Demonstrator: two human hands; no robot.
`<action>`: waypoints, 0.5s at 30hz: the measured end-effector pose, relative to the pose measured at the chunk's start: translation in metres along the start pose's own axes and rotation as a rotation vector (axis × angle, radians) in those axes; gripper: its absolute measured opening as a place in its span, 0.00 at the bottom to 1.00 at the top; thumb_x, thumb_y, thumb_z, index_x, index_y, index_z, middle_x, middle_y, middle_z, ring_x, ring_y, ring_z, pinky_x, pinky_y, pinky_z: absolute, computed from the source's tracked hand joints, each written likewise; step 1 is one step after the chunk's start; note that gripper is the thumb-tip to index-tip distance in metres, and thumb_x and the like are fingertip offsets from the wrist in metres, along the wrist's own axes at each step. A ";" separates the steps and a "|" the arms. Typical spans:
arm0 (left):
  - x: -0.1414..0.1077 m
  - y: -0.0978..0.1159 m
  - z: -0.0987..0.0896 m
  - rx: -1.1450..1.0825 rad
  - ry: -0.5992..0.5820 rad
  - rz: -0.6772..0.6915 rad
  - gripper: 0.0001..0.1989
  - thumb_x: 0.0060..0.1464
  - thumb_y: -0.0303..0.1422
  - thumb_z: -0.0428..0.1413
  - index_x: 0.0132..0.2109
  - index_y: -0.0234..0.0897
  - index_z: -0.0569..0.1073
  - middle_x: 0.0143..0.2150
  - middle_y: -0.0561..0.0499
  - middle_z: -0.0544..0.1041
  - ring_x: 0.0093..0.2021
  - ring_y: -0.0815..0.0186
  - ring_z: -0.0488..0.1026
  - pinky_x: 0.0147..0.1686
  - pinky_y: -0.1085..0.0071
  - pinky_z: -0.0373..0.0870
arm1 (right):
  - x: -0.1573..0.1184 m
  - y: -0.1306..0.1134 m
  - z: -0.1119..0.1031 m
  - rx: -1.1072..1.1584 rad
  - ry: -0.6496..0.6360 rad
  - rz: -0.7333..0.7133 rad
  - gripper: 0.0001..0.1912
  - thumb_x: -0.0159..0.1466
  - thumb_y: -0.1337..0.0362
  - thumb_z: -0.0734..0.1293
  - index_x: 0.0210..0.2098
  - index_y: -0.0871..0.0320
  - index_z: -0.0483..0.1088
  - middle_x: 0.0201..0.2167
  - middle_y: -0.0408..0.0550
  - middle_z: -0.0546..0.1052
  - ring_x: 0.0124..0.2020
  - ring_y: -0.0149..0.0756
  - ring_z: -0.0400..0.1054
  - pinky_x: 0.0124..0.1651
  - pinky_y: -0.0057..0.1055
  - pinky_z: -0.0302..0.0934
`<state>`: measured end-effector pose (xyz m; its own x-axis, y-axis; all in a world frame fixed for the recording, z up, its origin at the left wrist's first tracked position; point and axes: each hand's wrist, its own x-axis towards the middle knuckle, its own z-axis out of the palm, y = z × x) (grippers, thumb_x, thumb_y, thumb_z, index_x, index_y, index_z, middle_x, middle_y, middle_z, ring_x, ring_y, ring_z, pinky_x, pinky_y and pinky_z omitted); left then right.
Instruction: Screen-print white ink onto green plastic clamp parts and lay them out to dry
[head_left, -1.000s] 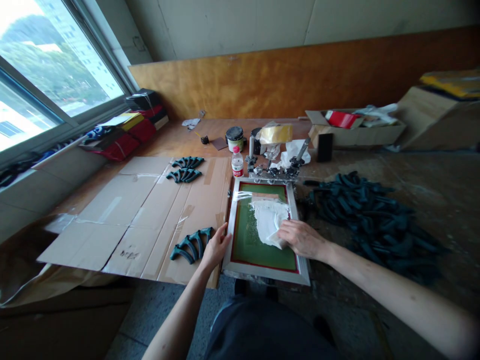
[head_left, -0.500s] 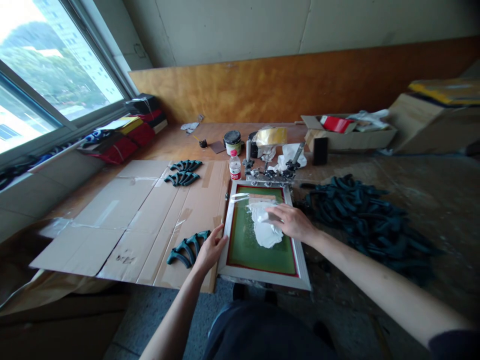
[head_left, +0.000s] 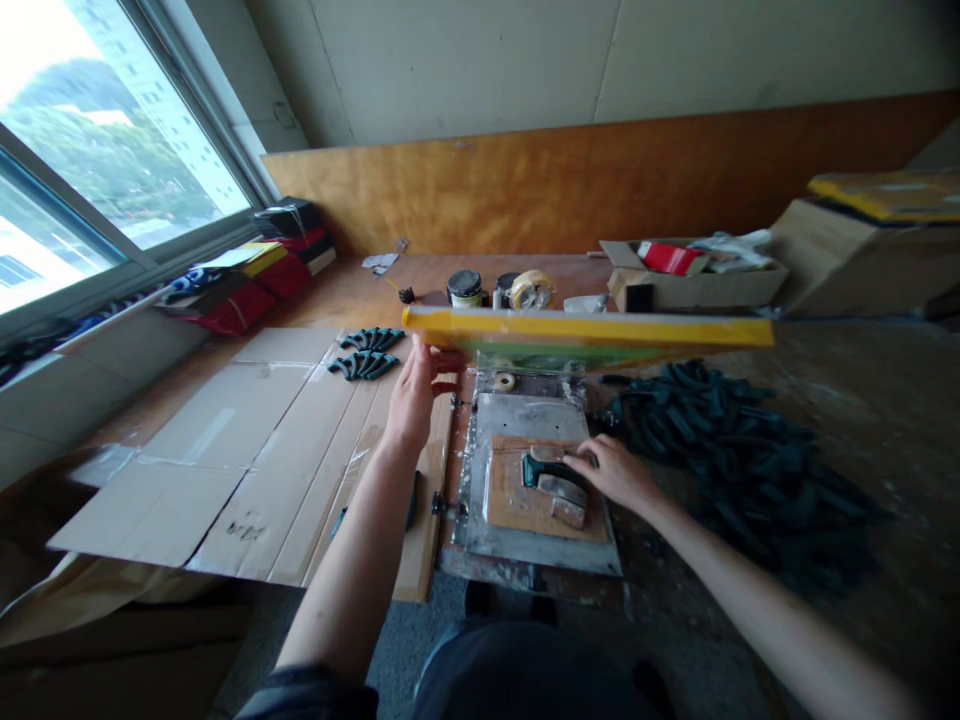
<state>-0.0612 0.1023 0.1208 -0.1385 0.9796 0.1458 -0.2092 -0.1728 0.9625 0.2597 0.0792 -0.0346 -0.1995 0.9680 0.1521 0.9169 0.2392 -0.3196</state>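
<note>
Holding up a yellow-edged screen frame (head_left: pixel 589 326) at its left end with the left hand (head_left: pixel 415 390), seen nearly edge-on in the head view, above the far part of a metal plate (head_left: pixel 547 412). Left fingers partly spread, in contact at the frame's underside; cannot tell whether gripping or only propping. With the right hand (head_left: pixel 615 468), pinching the right end of a dark green curved handle (head_left: pixel 551 470), thumb and fingers closed on it, gap small. Handle lying on a brown board (head_left: pixel 510 505), with light pads just beside it, all on top of the metal plate. Near the plate's far end, a small cream ring (head_left: pixel 505 382). To the left on the bench (head_left: pixel 330 297), a flattened cardboard sheet (head_left: pixel 225 430) carrying two rows of green handles (head_left: pixel 365 352) at its far right part; more green nearer, mostly hidden behind the left forearm. Right of the plate, a big heap of dark green handles (head_left: pixel 720 420). Beyond the frame, dark-lidded jar (head_left: pixel 465 288) and tape roll (head_left: pixel 532 290), lower parts hidden. Far right, an open cardboard box (head_left: pixel 720 290) with a red box (head_left: pixel 673 258) inside, next to a larger carton (head_left: pixel 847 250). Far left by the window, red and black boxes (head_left: pixel 247 295).
</note>
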 end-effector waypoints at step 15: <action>-0.154 -0.134 0.002 -0.136 0.155 -0.725 0.28 0.48 0.53 0.57 0.44 0.32 0.73 0.40 0.41 0.79 0.36 0.62 0.77 0.29 0.72 0.71 | -0.042 -0.114 0.018 0.203 0.078 -0.476 0.05 0.67 0.65 0.61 0.40 0.57 0.67 0.39 0.48 0.74 0.44 0.39 0.65 0.49 0.35 0.60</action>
<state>-0.0099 -0.0255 -0.0301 -0.0531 0.8289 -0.5569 -0.4161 0.4886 0.7669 0.1568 0.0128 -0.0215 -0.5446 0.7417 0.3916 0.6439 0.6689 -0.3716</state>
